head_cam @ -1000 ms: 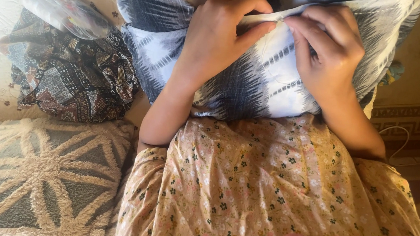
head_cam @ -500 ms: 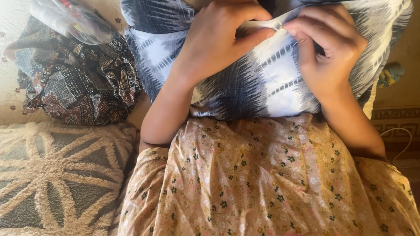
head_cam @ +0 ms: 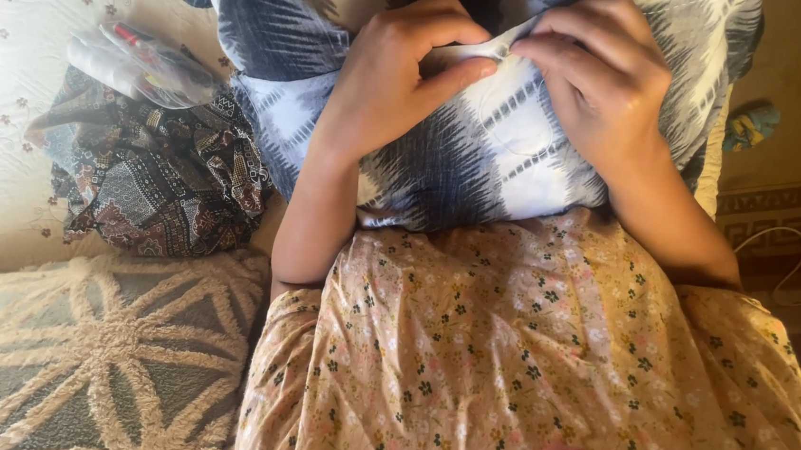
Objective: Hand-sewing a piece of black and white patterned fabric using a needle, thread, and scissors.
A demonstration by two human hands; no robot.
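Observation:
A blue-and-white patterned cushion [head_cam: 510, 159] rests on my lap, over a beige flowered dress [head_cam: 525, 358]. My left hand [head_cam: 398, 73] pinches the cushion's fabric edge near the top middle, thumb pressed along the seam. My right hand [head_cam: 598, 76] grips the same edge from the right, fingers curled over it. The two hands almost touch at the seam. What lies between the fingertips is too small to make out.
A dark patterned cloth bundle [head_cam: 159, 177] lies to the left with a clear plastic bag [head_cam: 141, 69] on top. A tufted grey-and-cream rug or cushion [head_cam: 98, 373] fills the lower left. A thin white cable [head_cam: 784, 261] lies on the floor at right.
Both hands stay at the cushion's seam. The fingers have shifted slightly along the edge, and the view has tilted a little.

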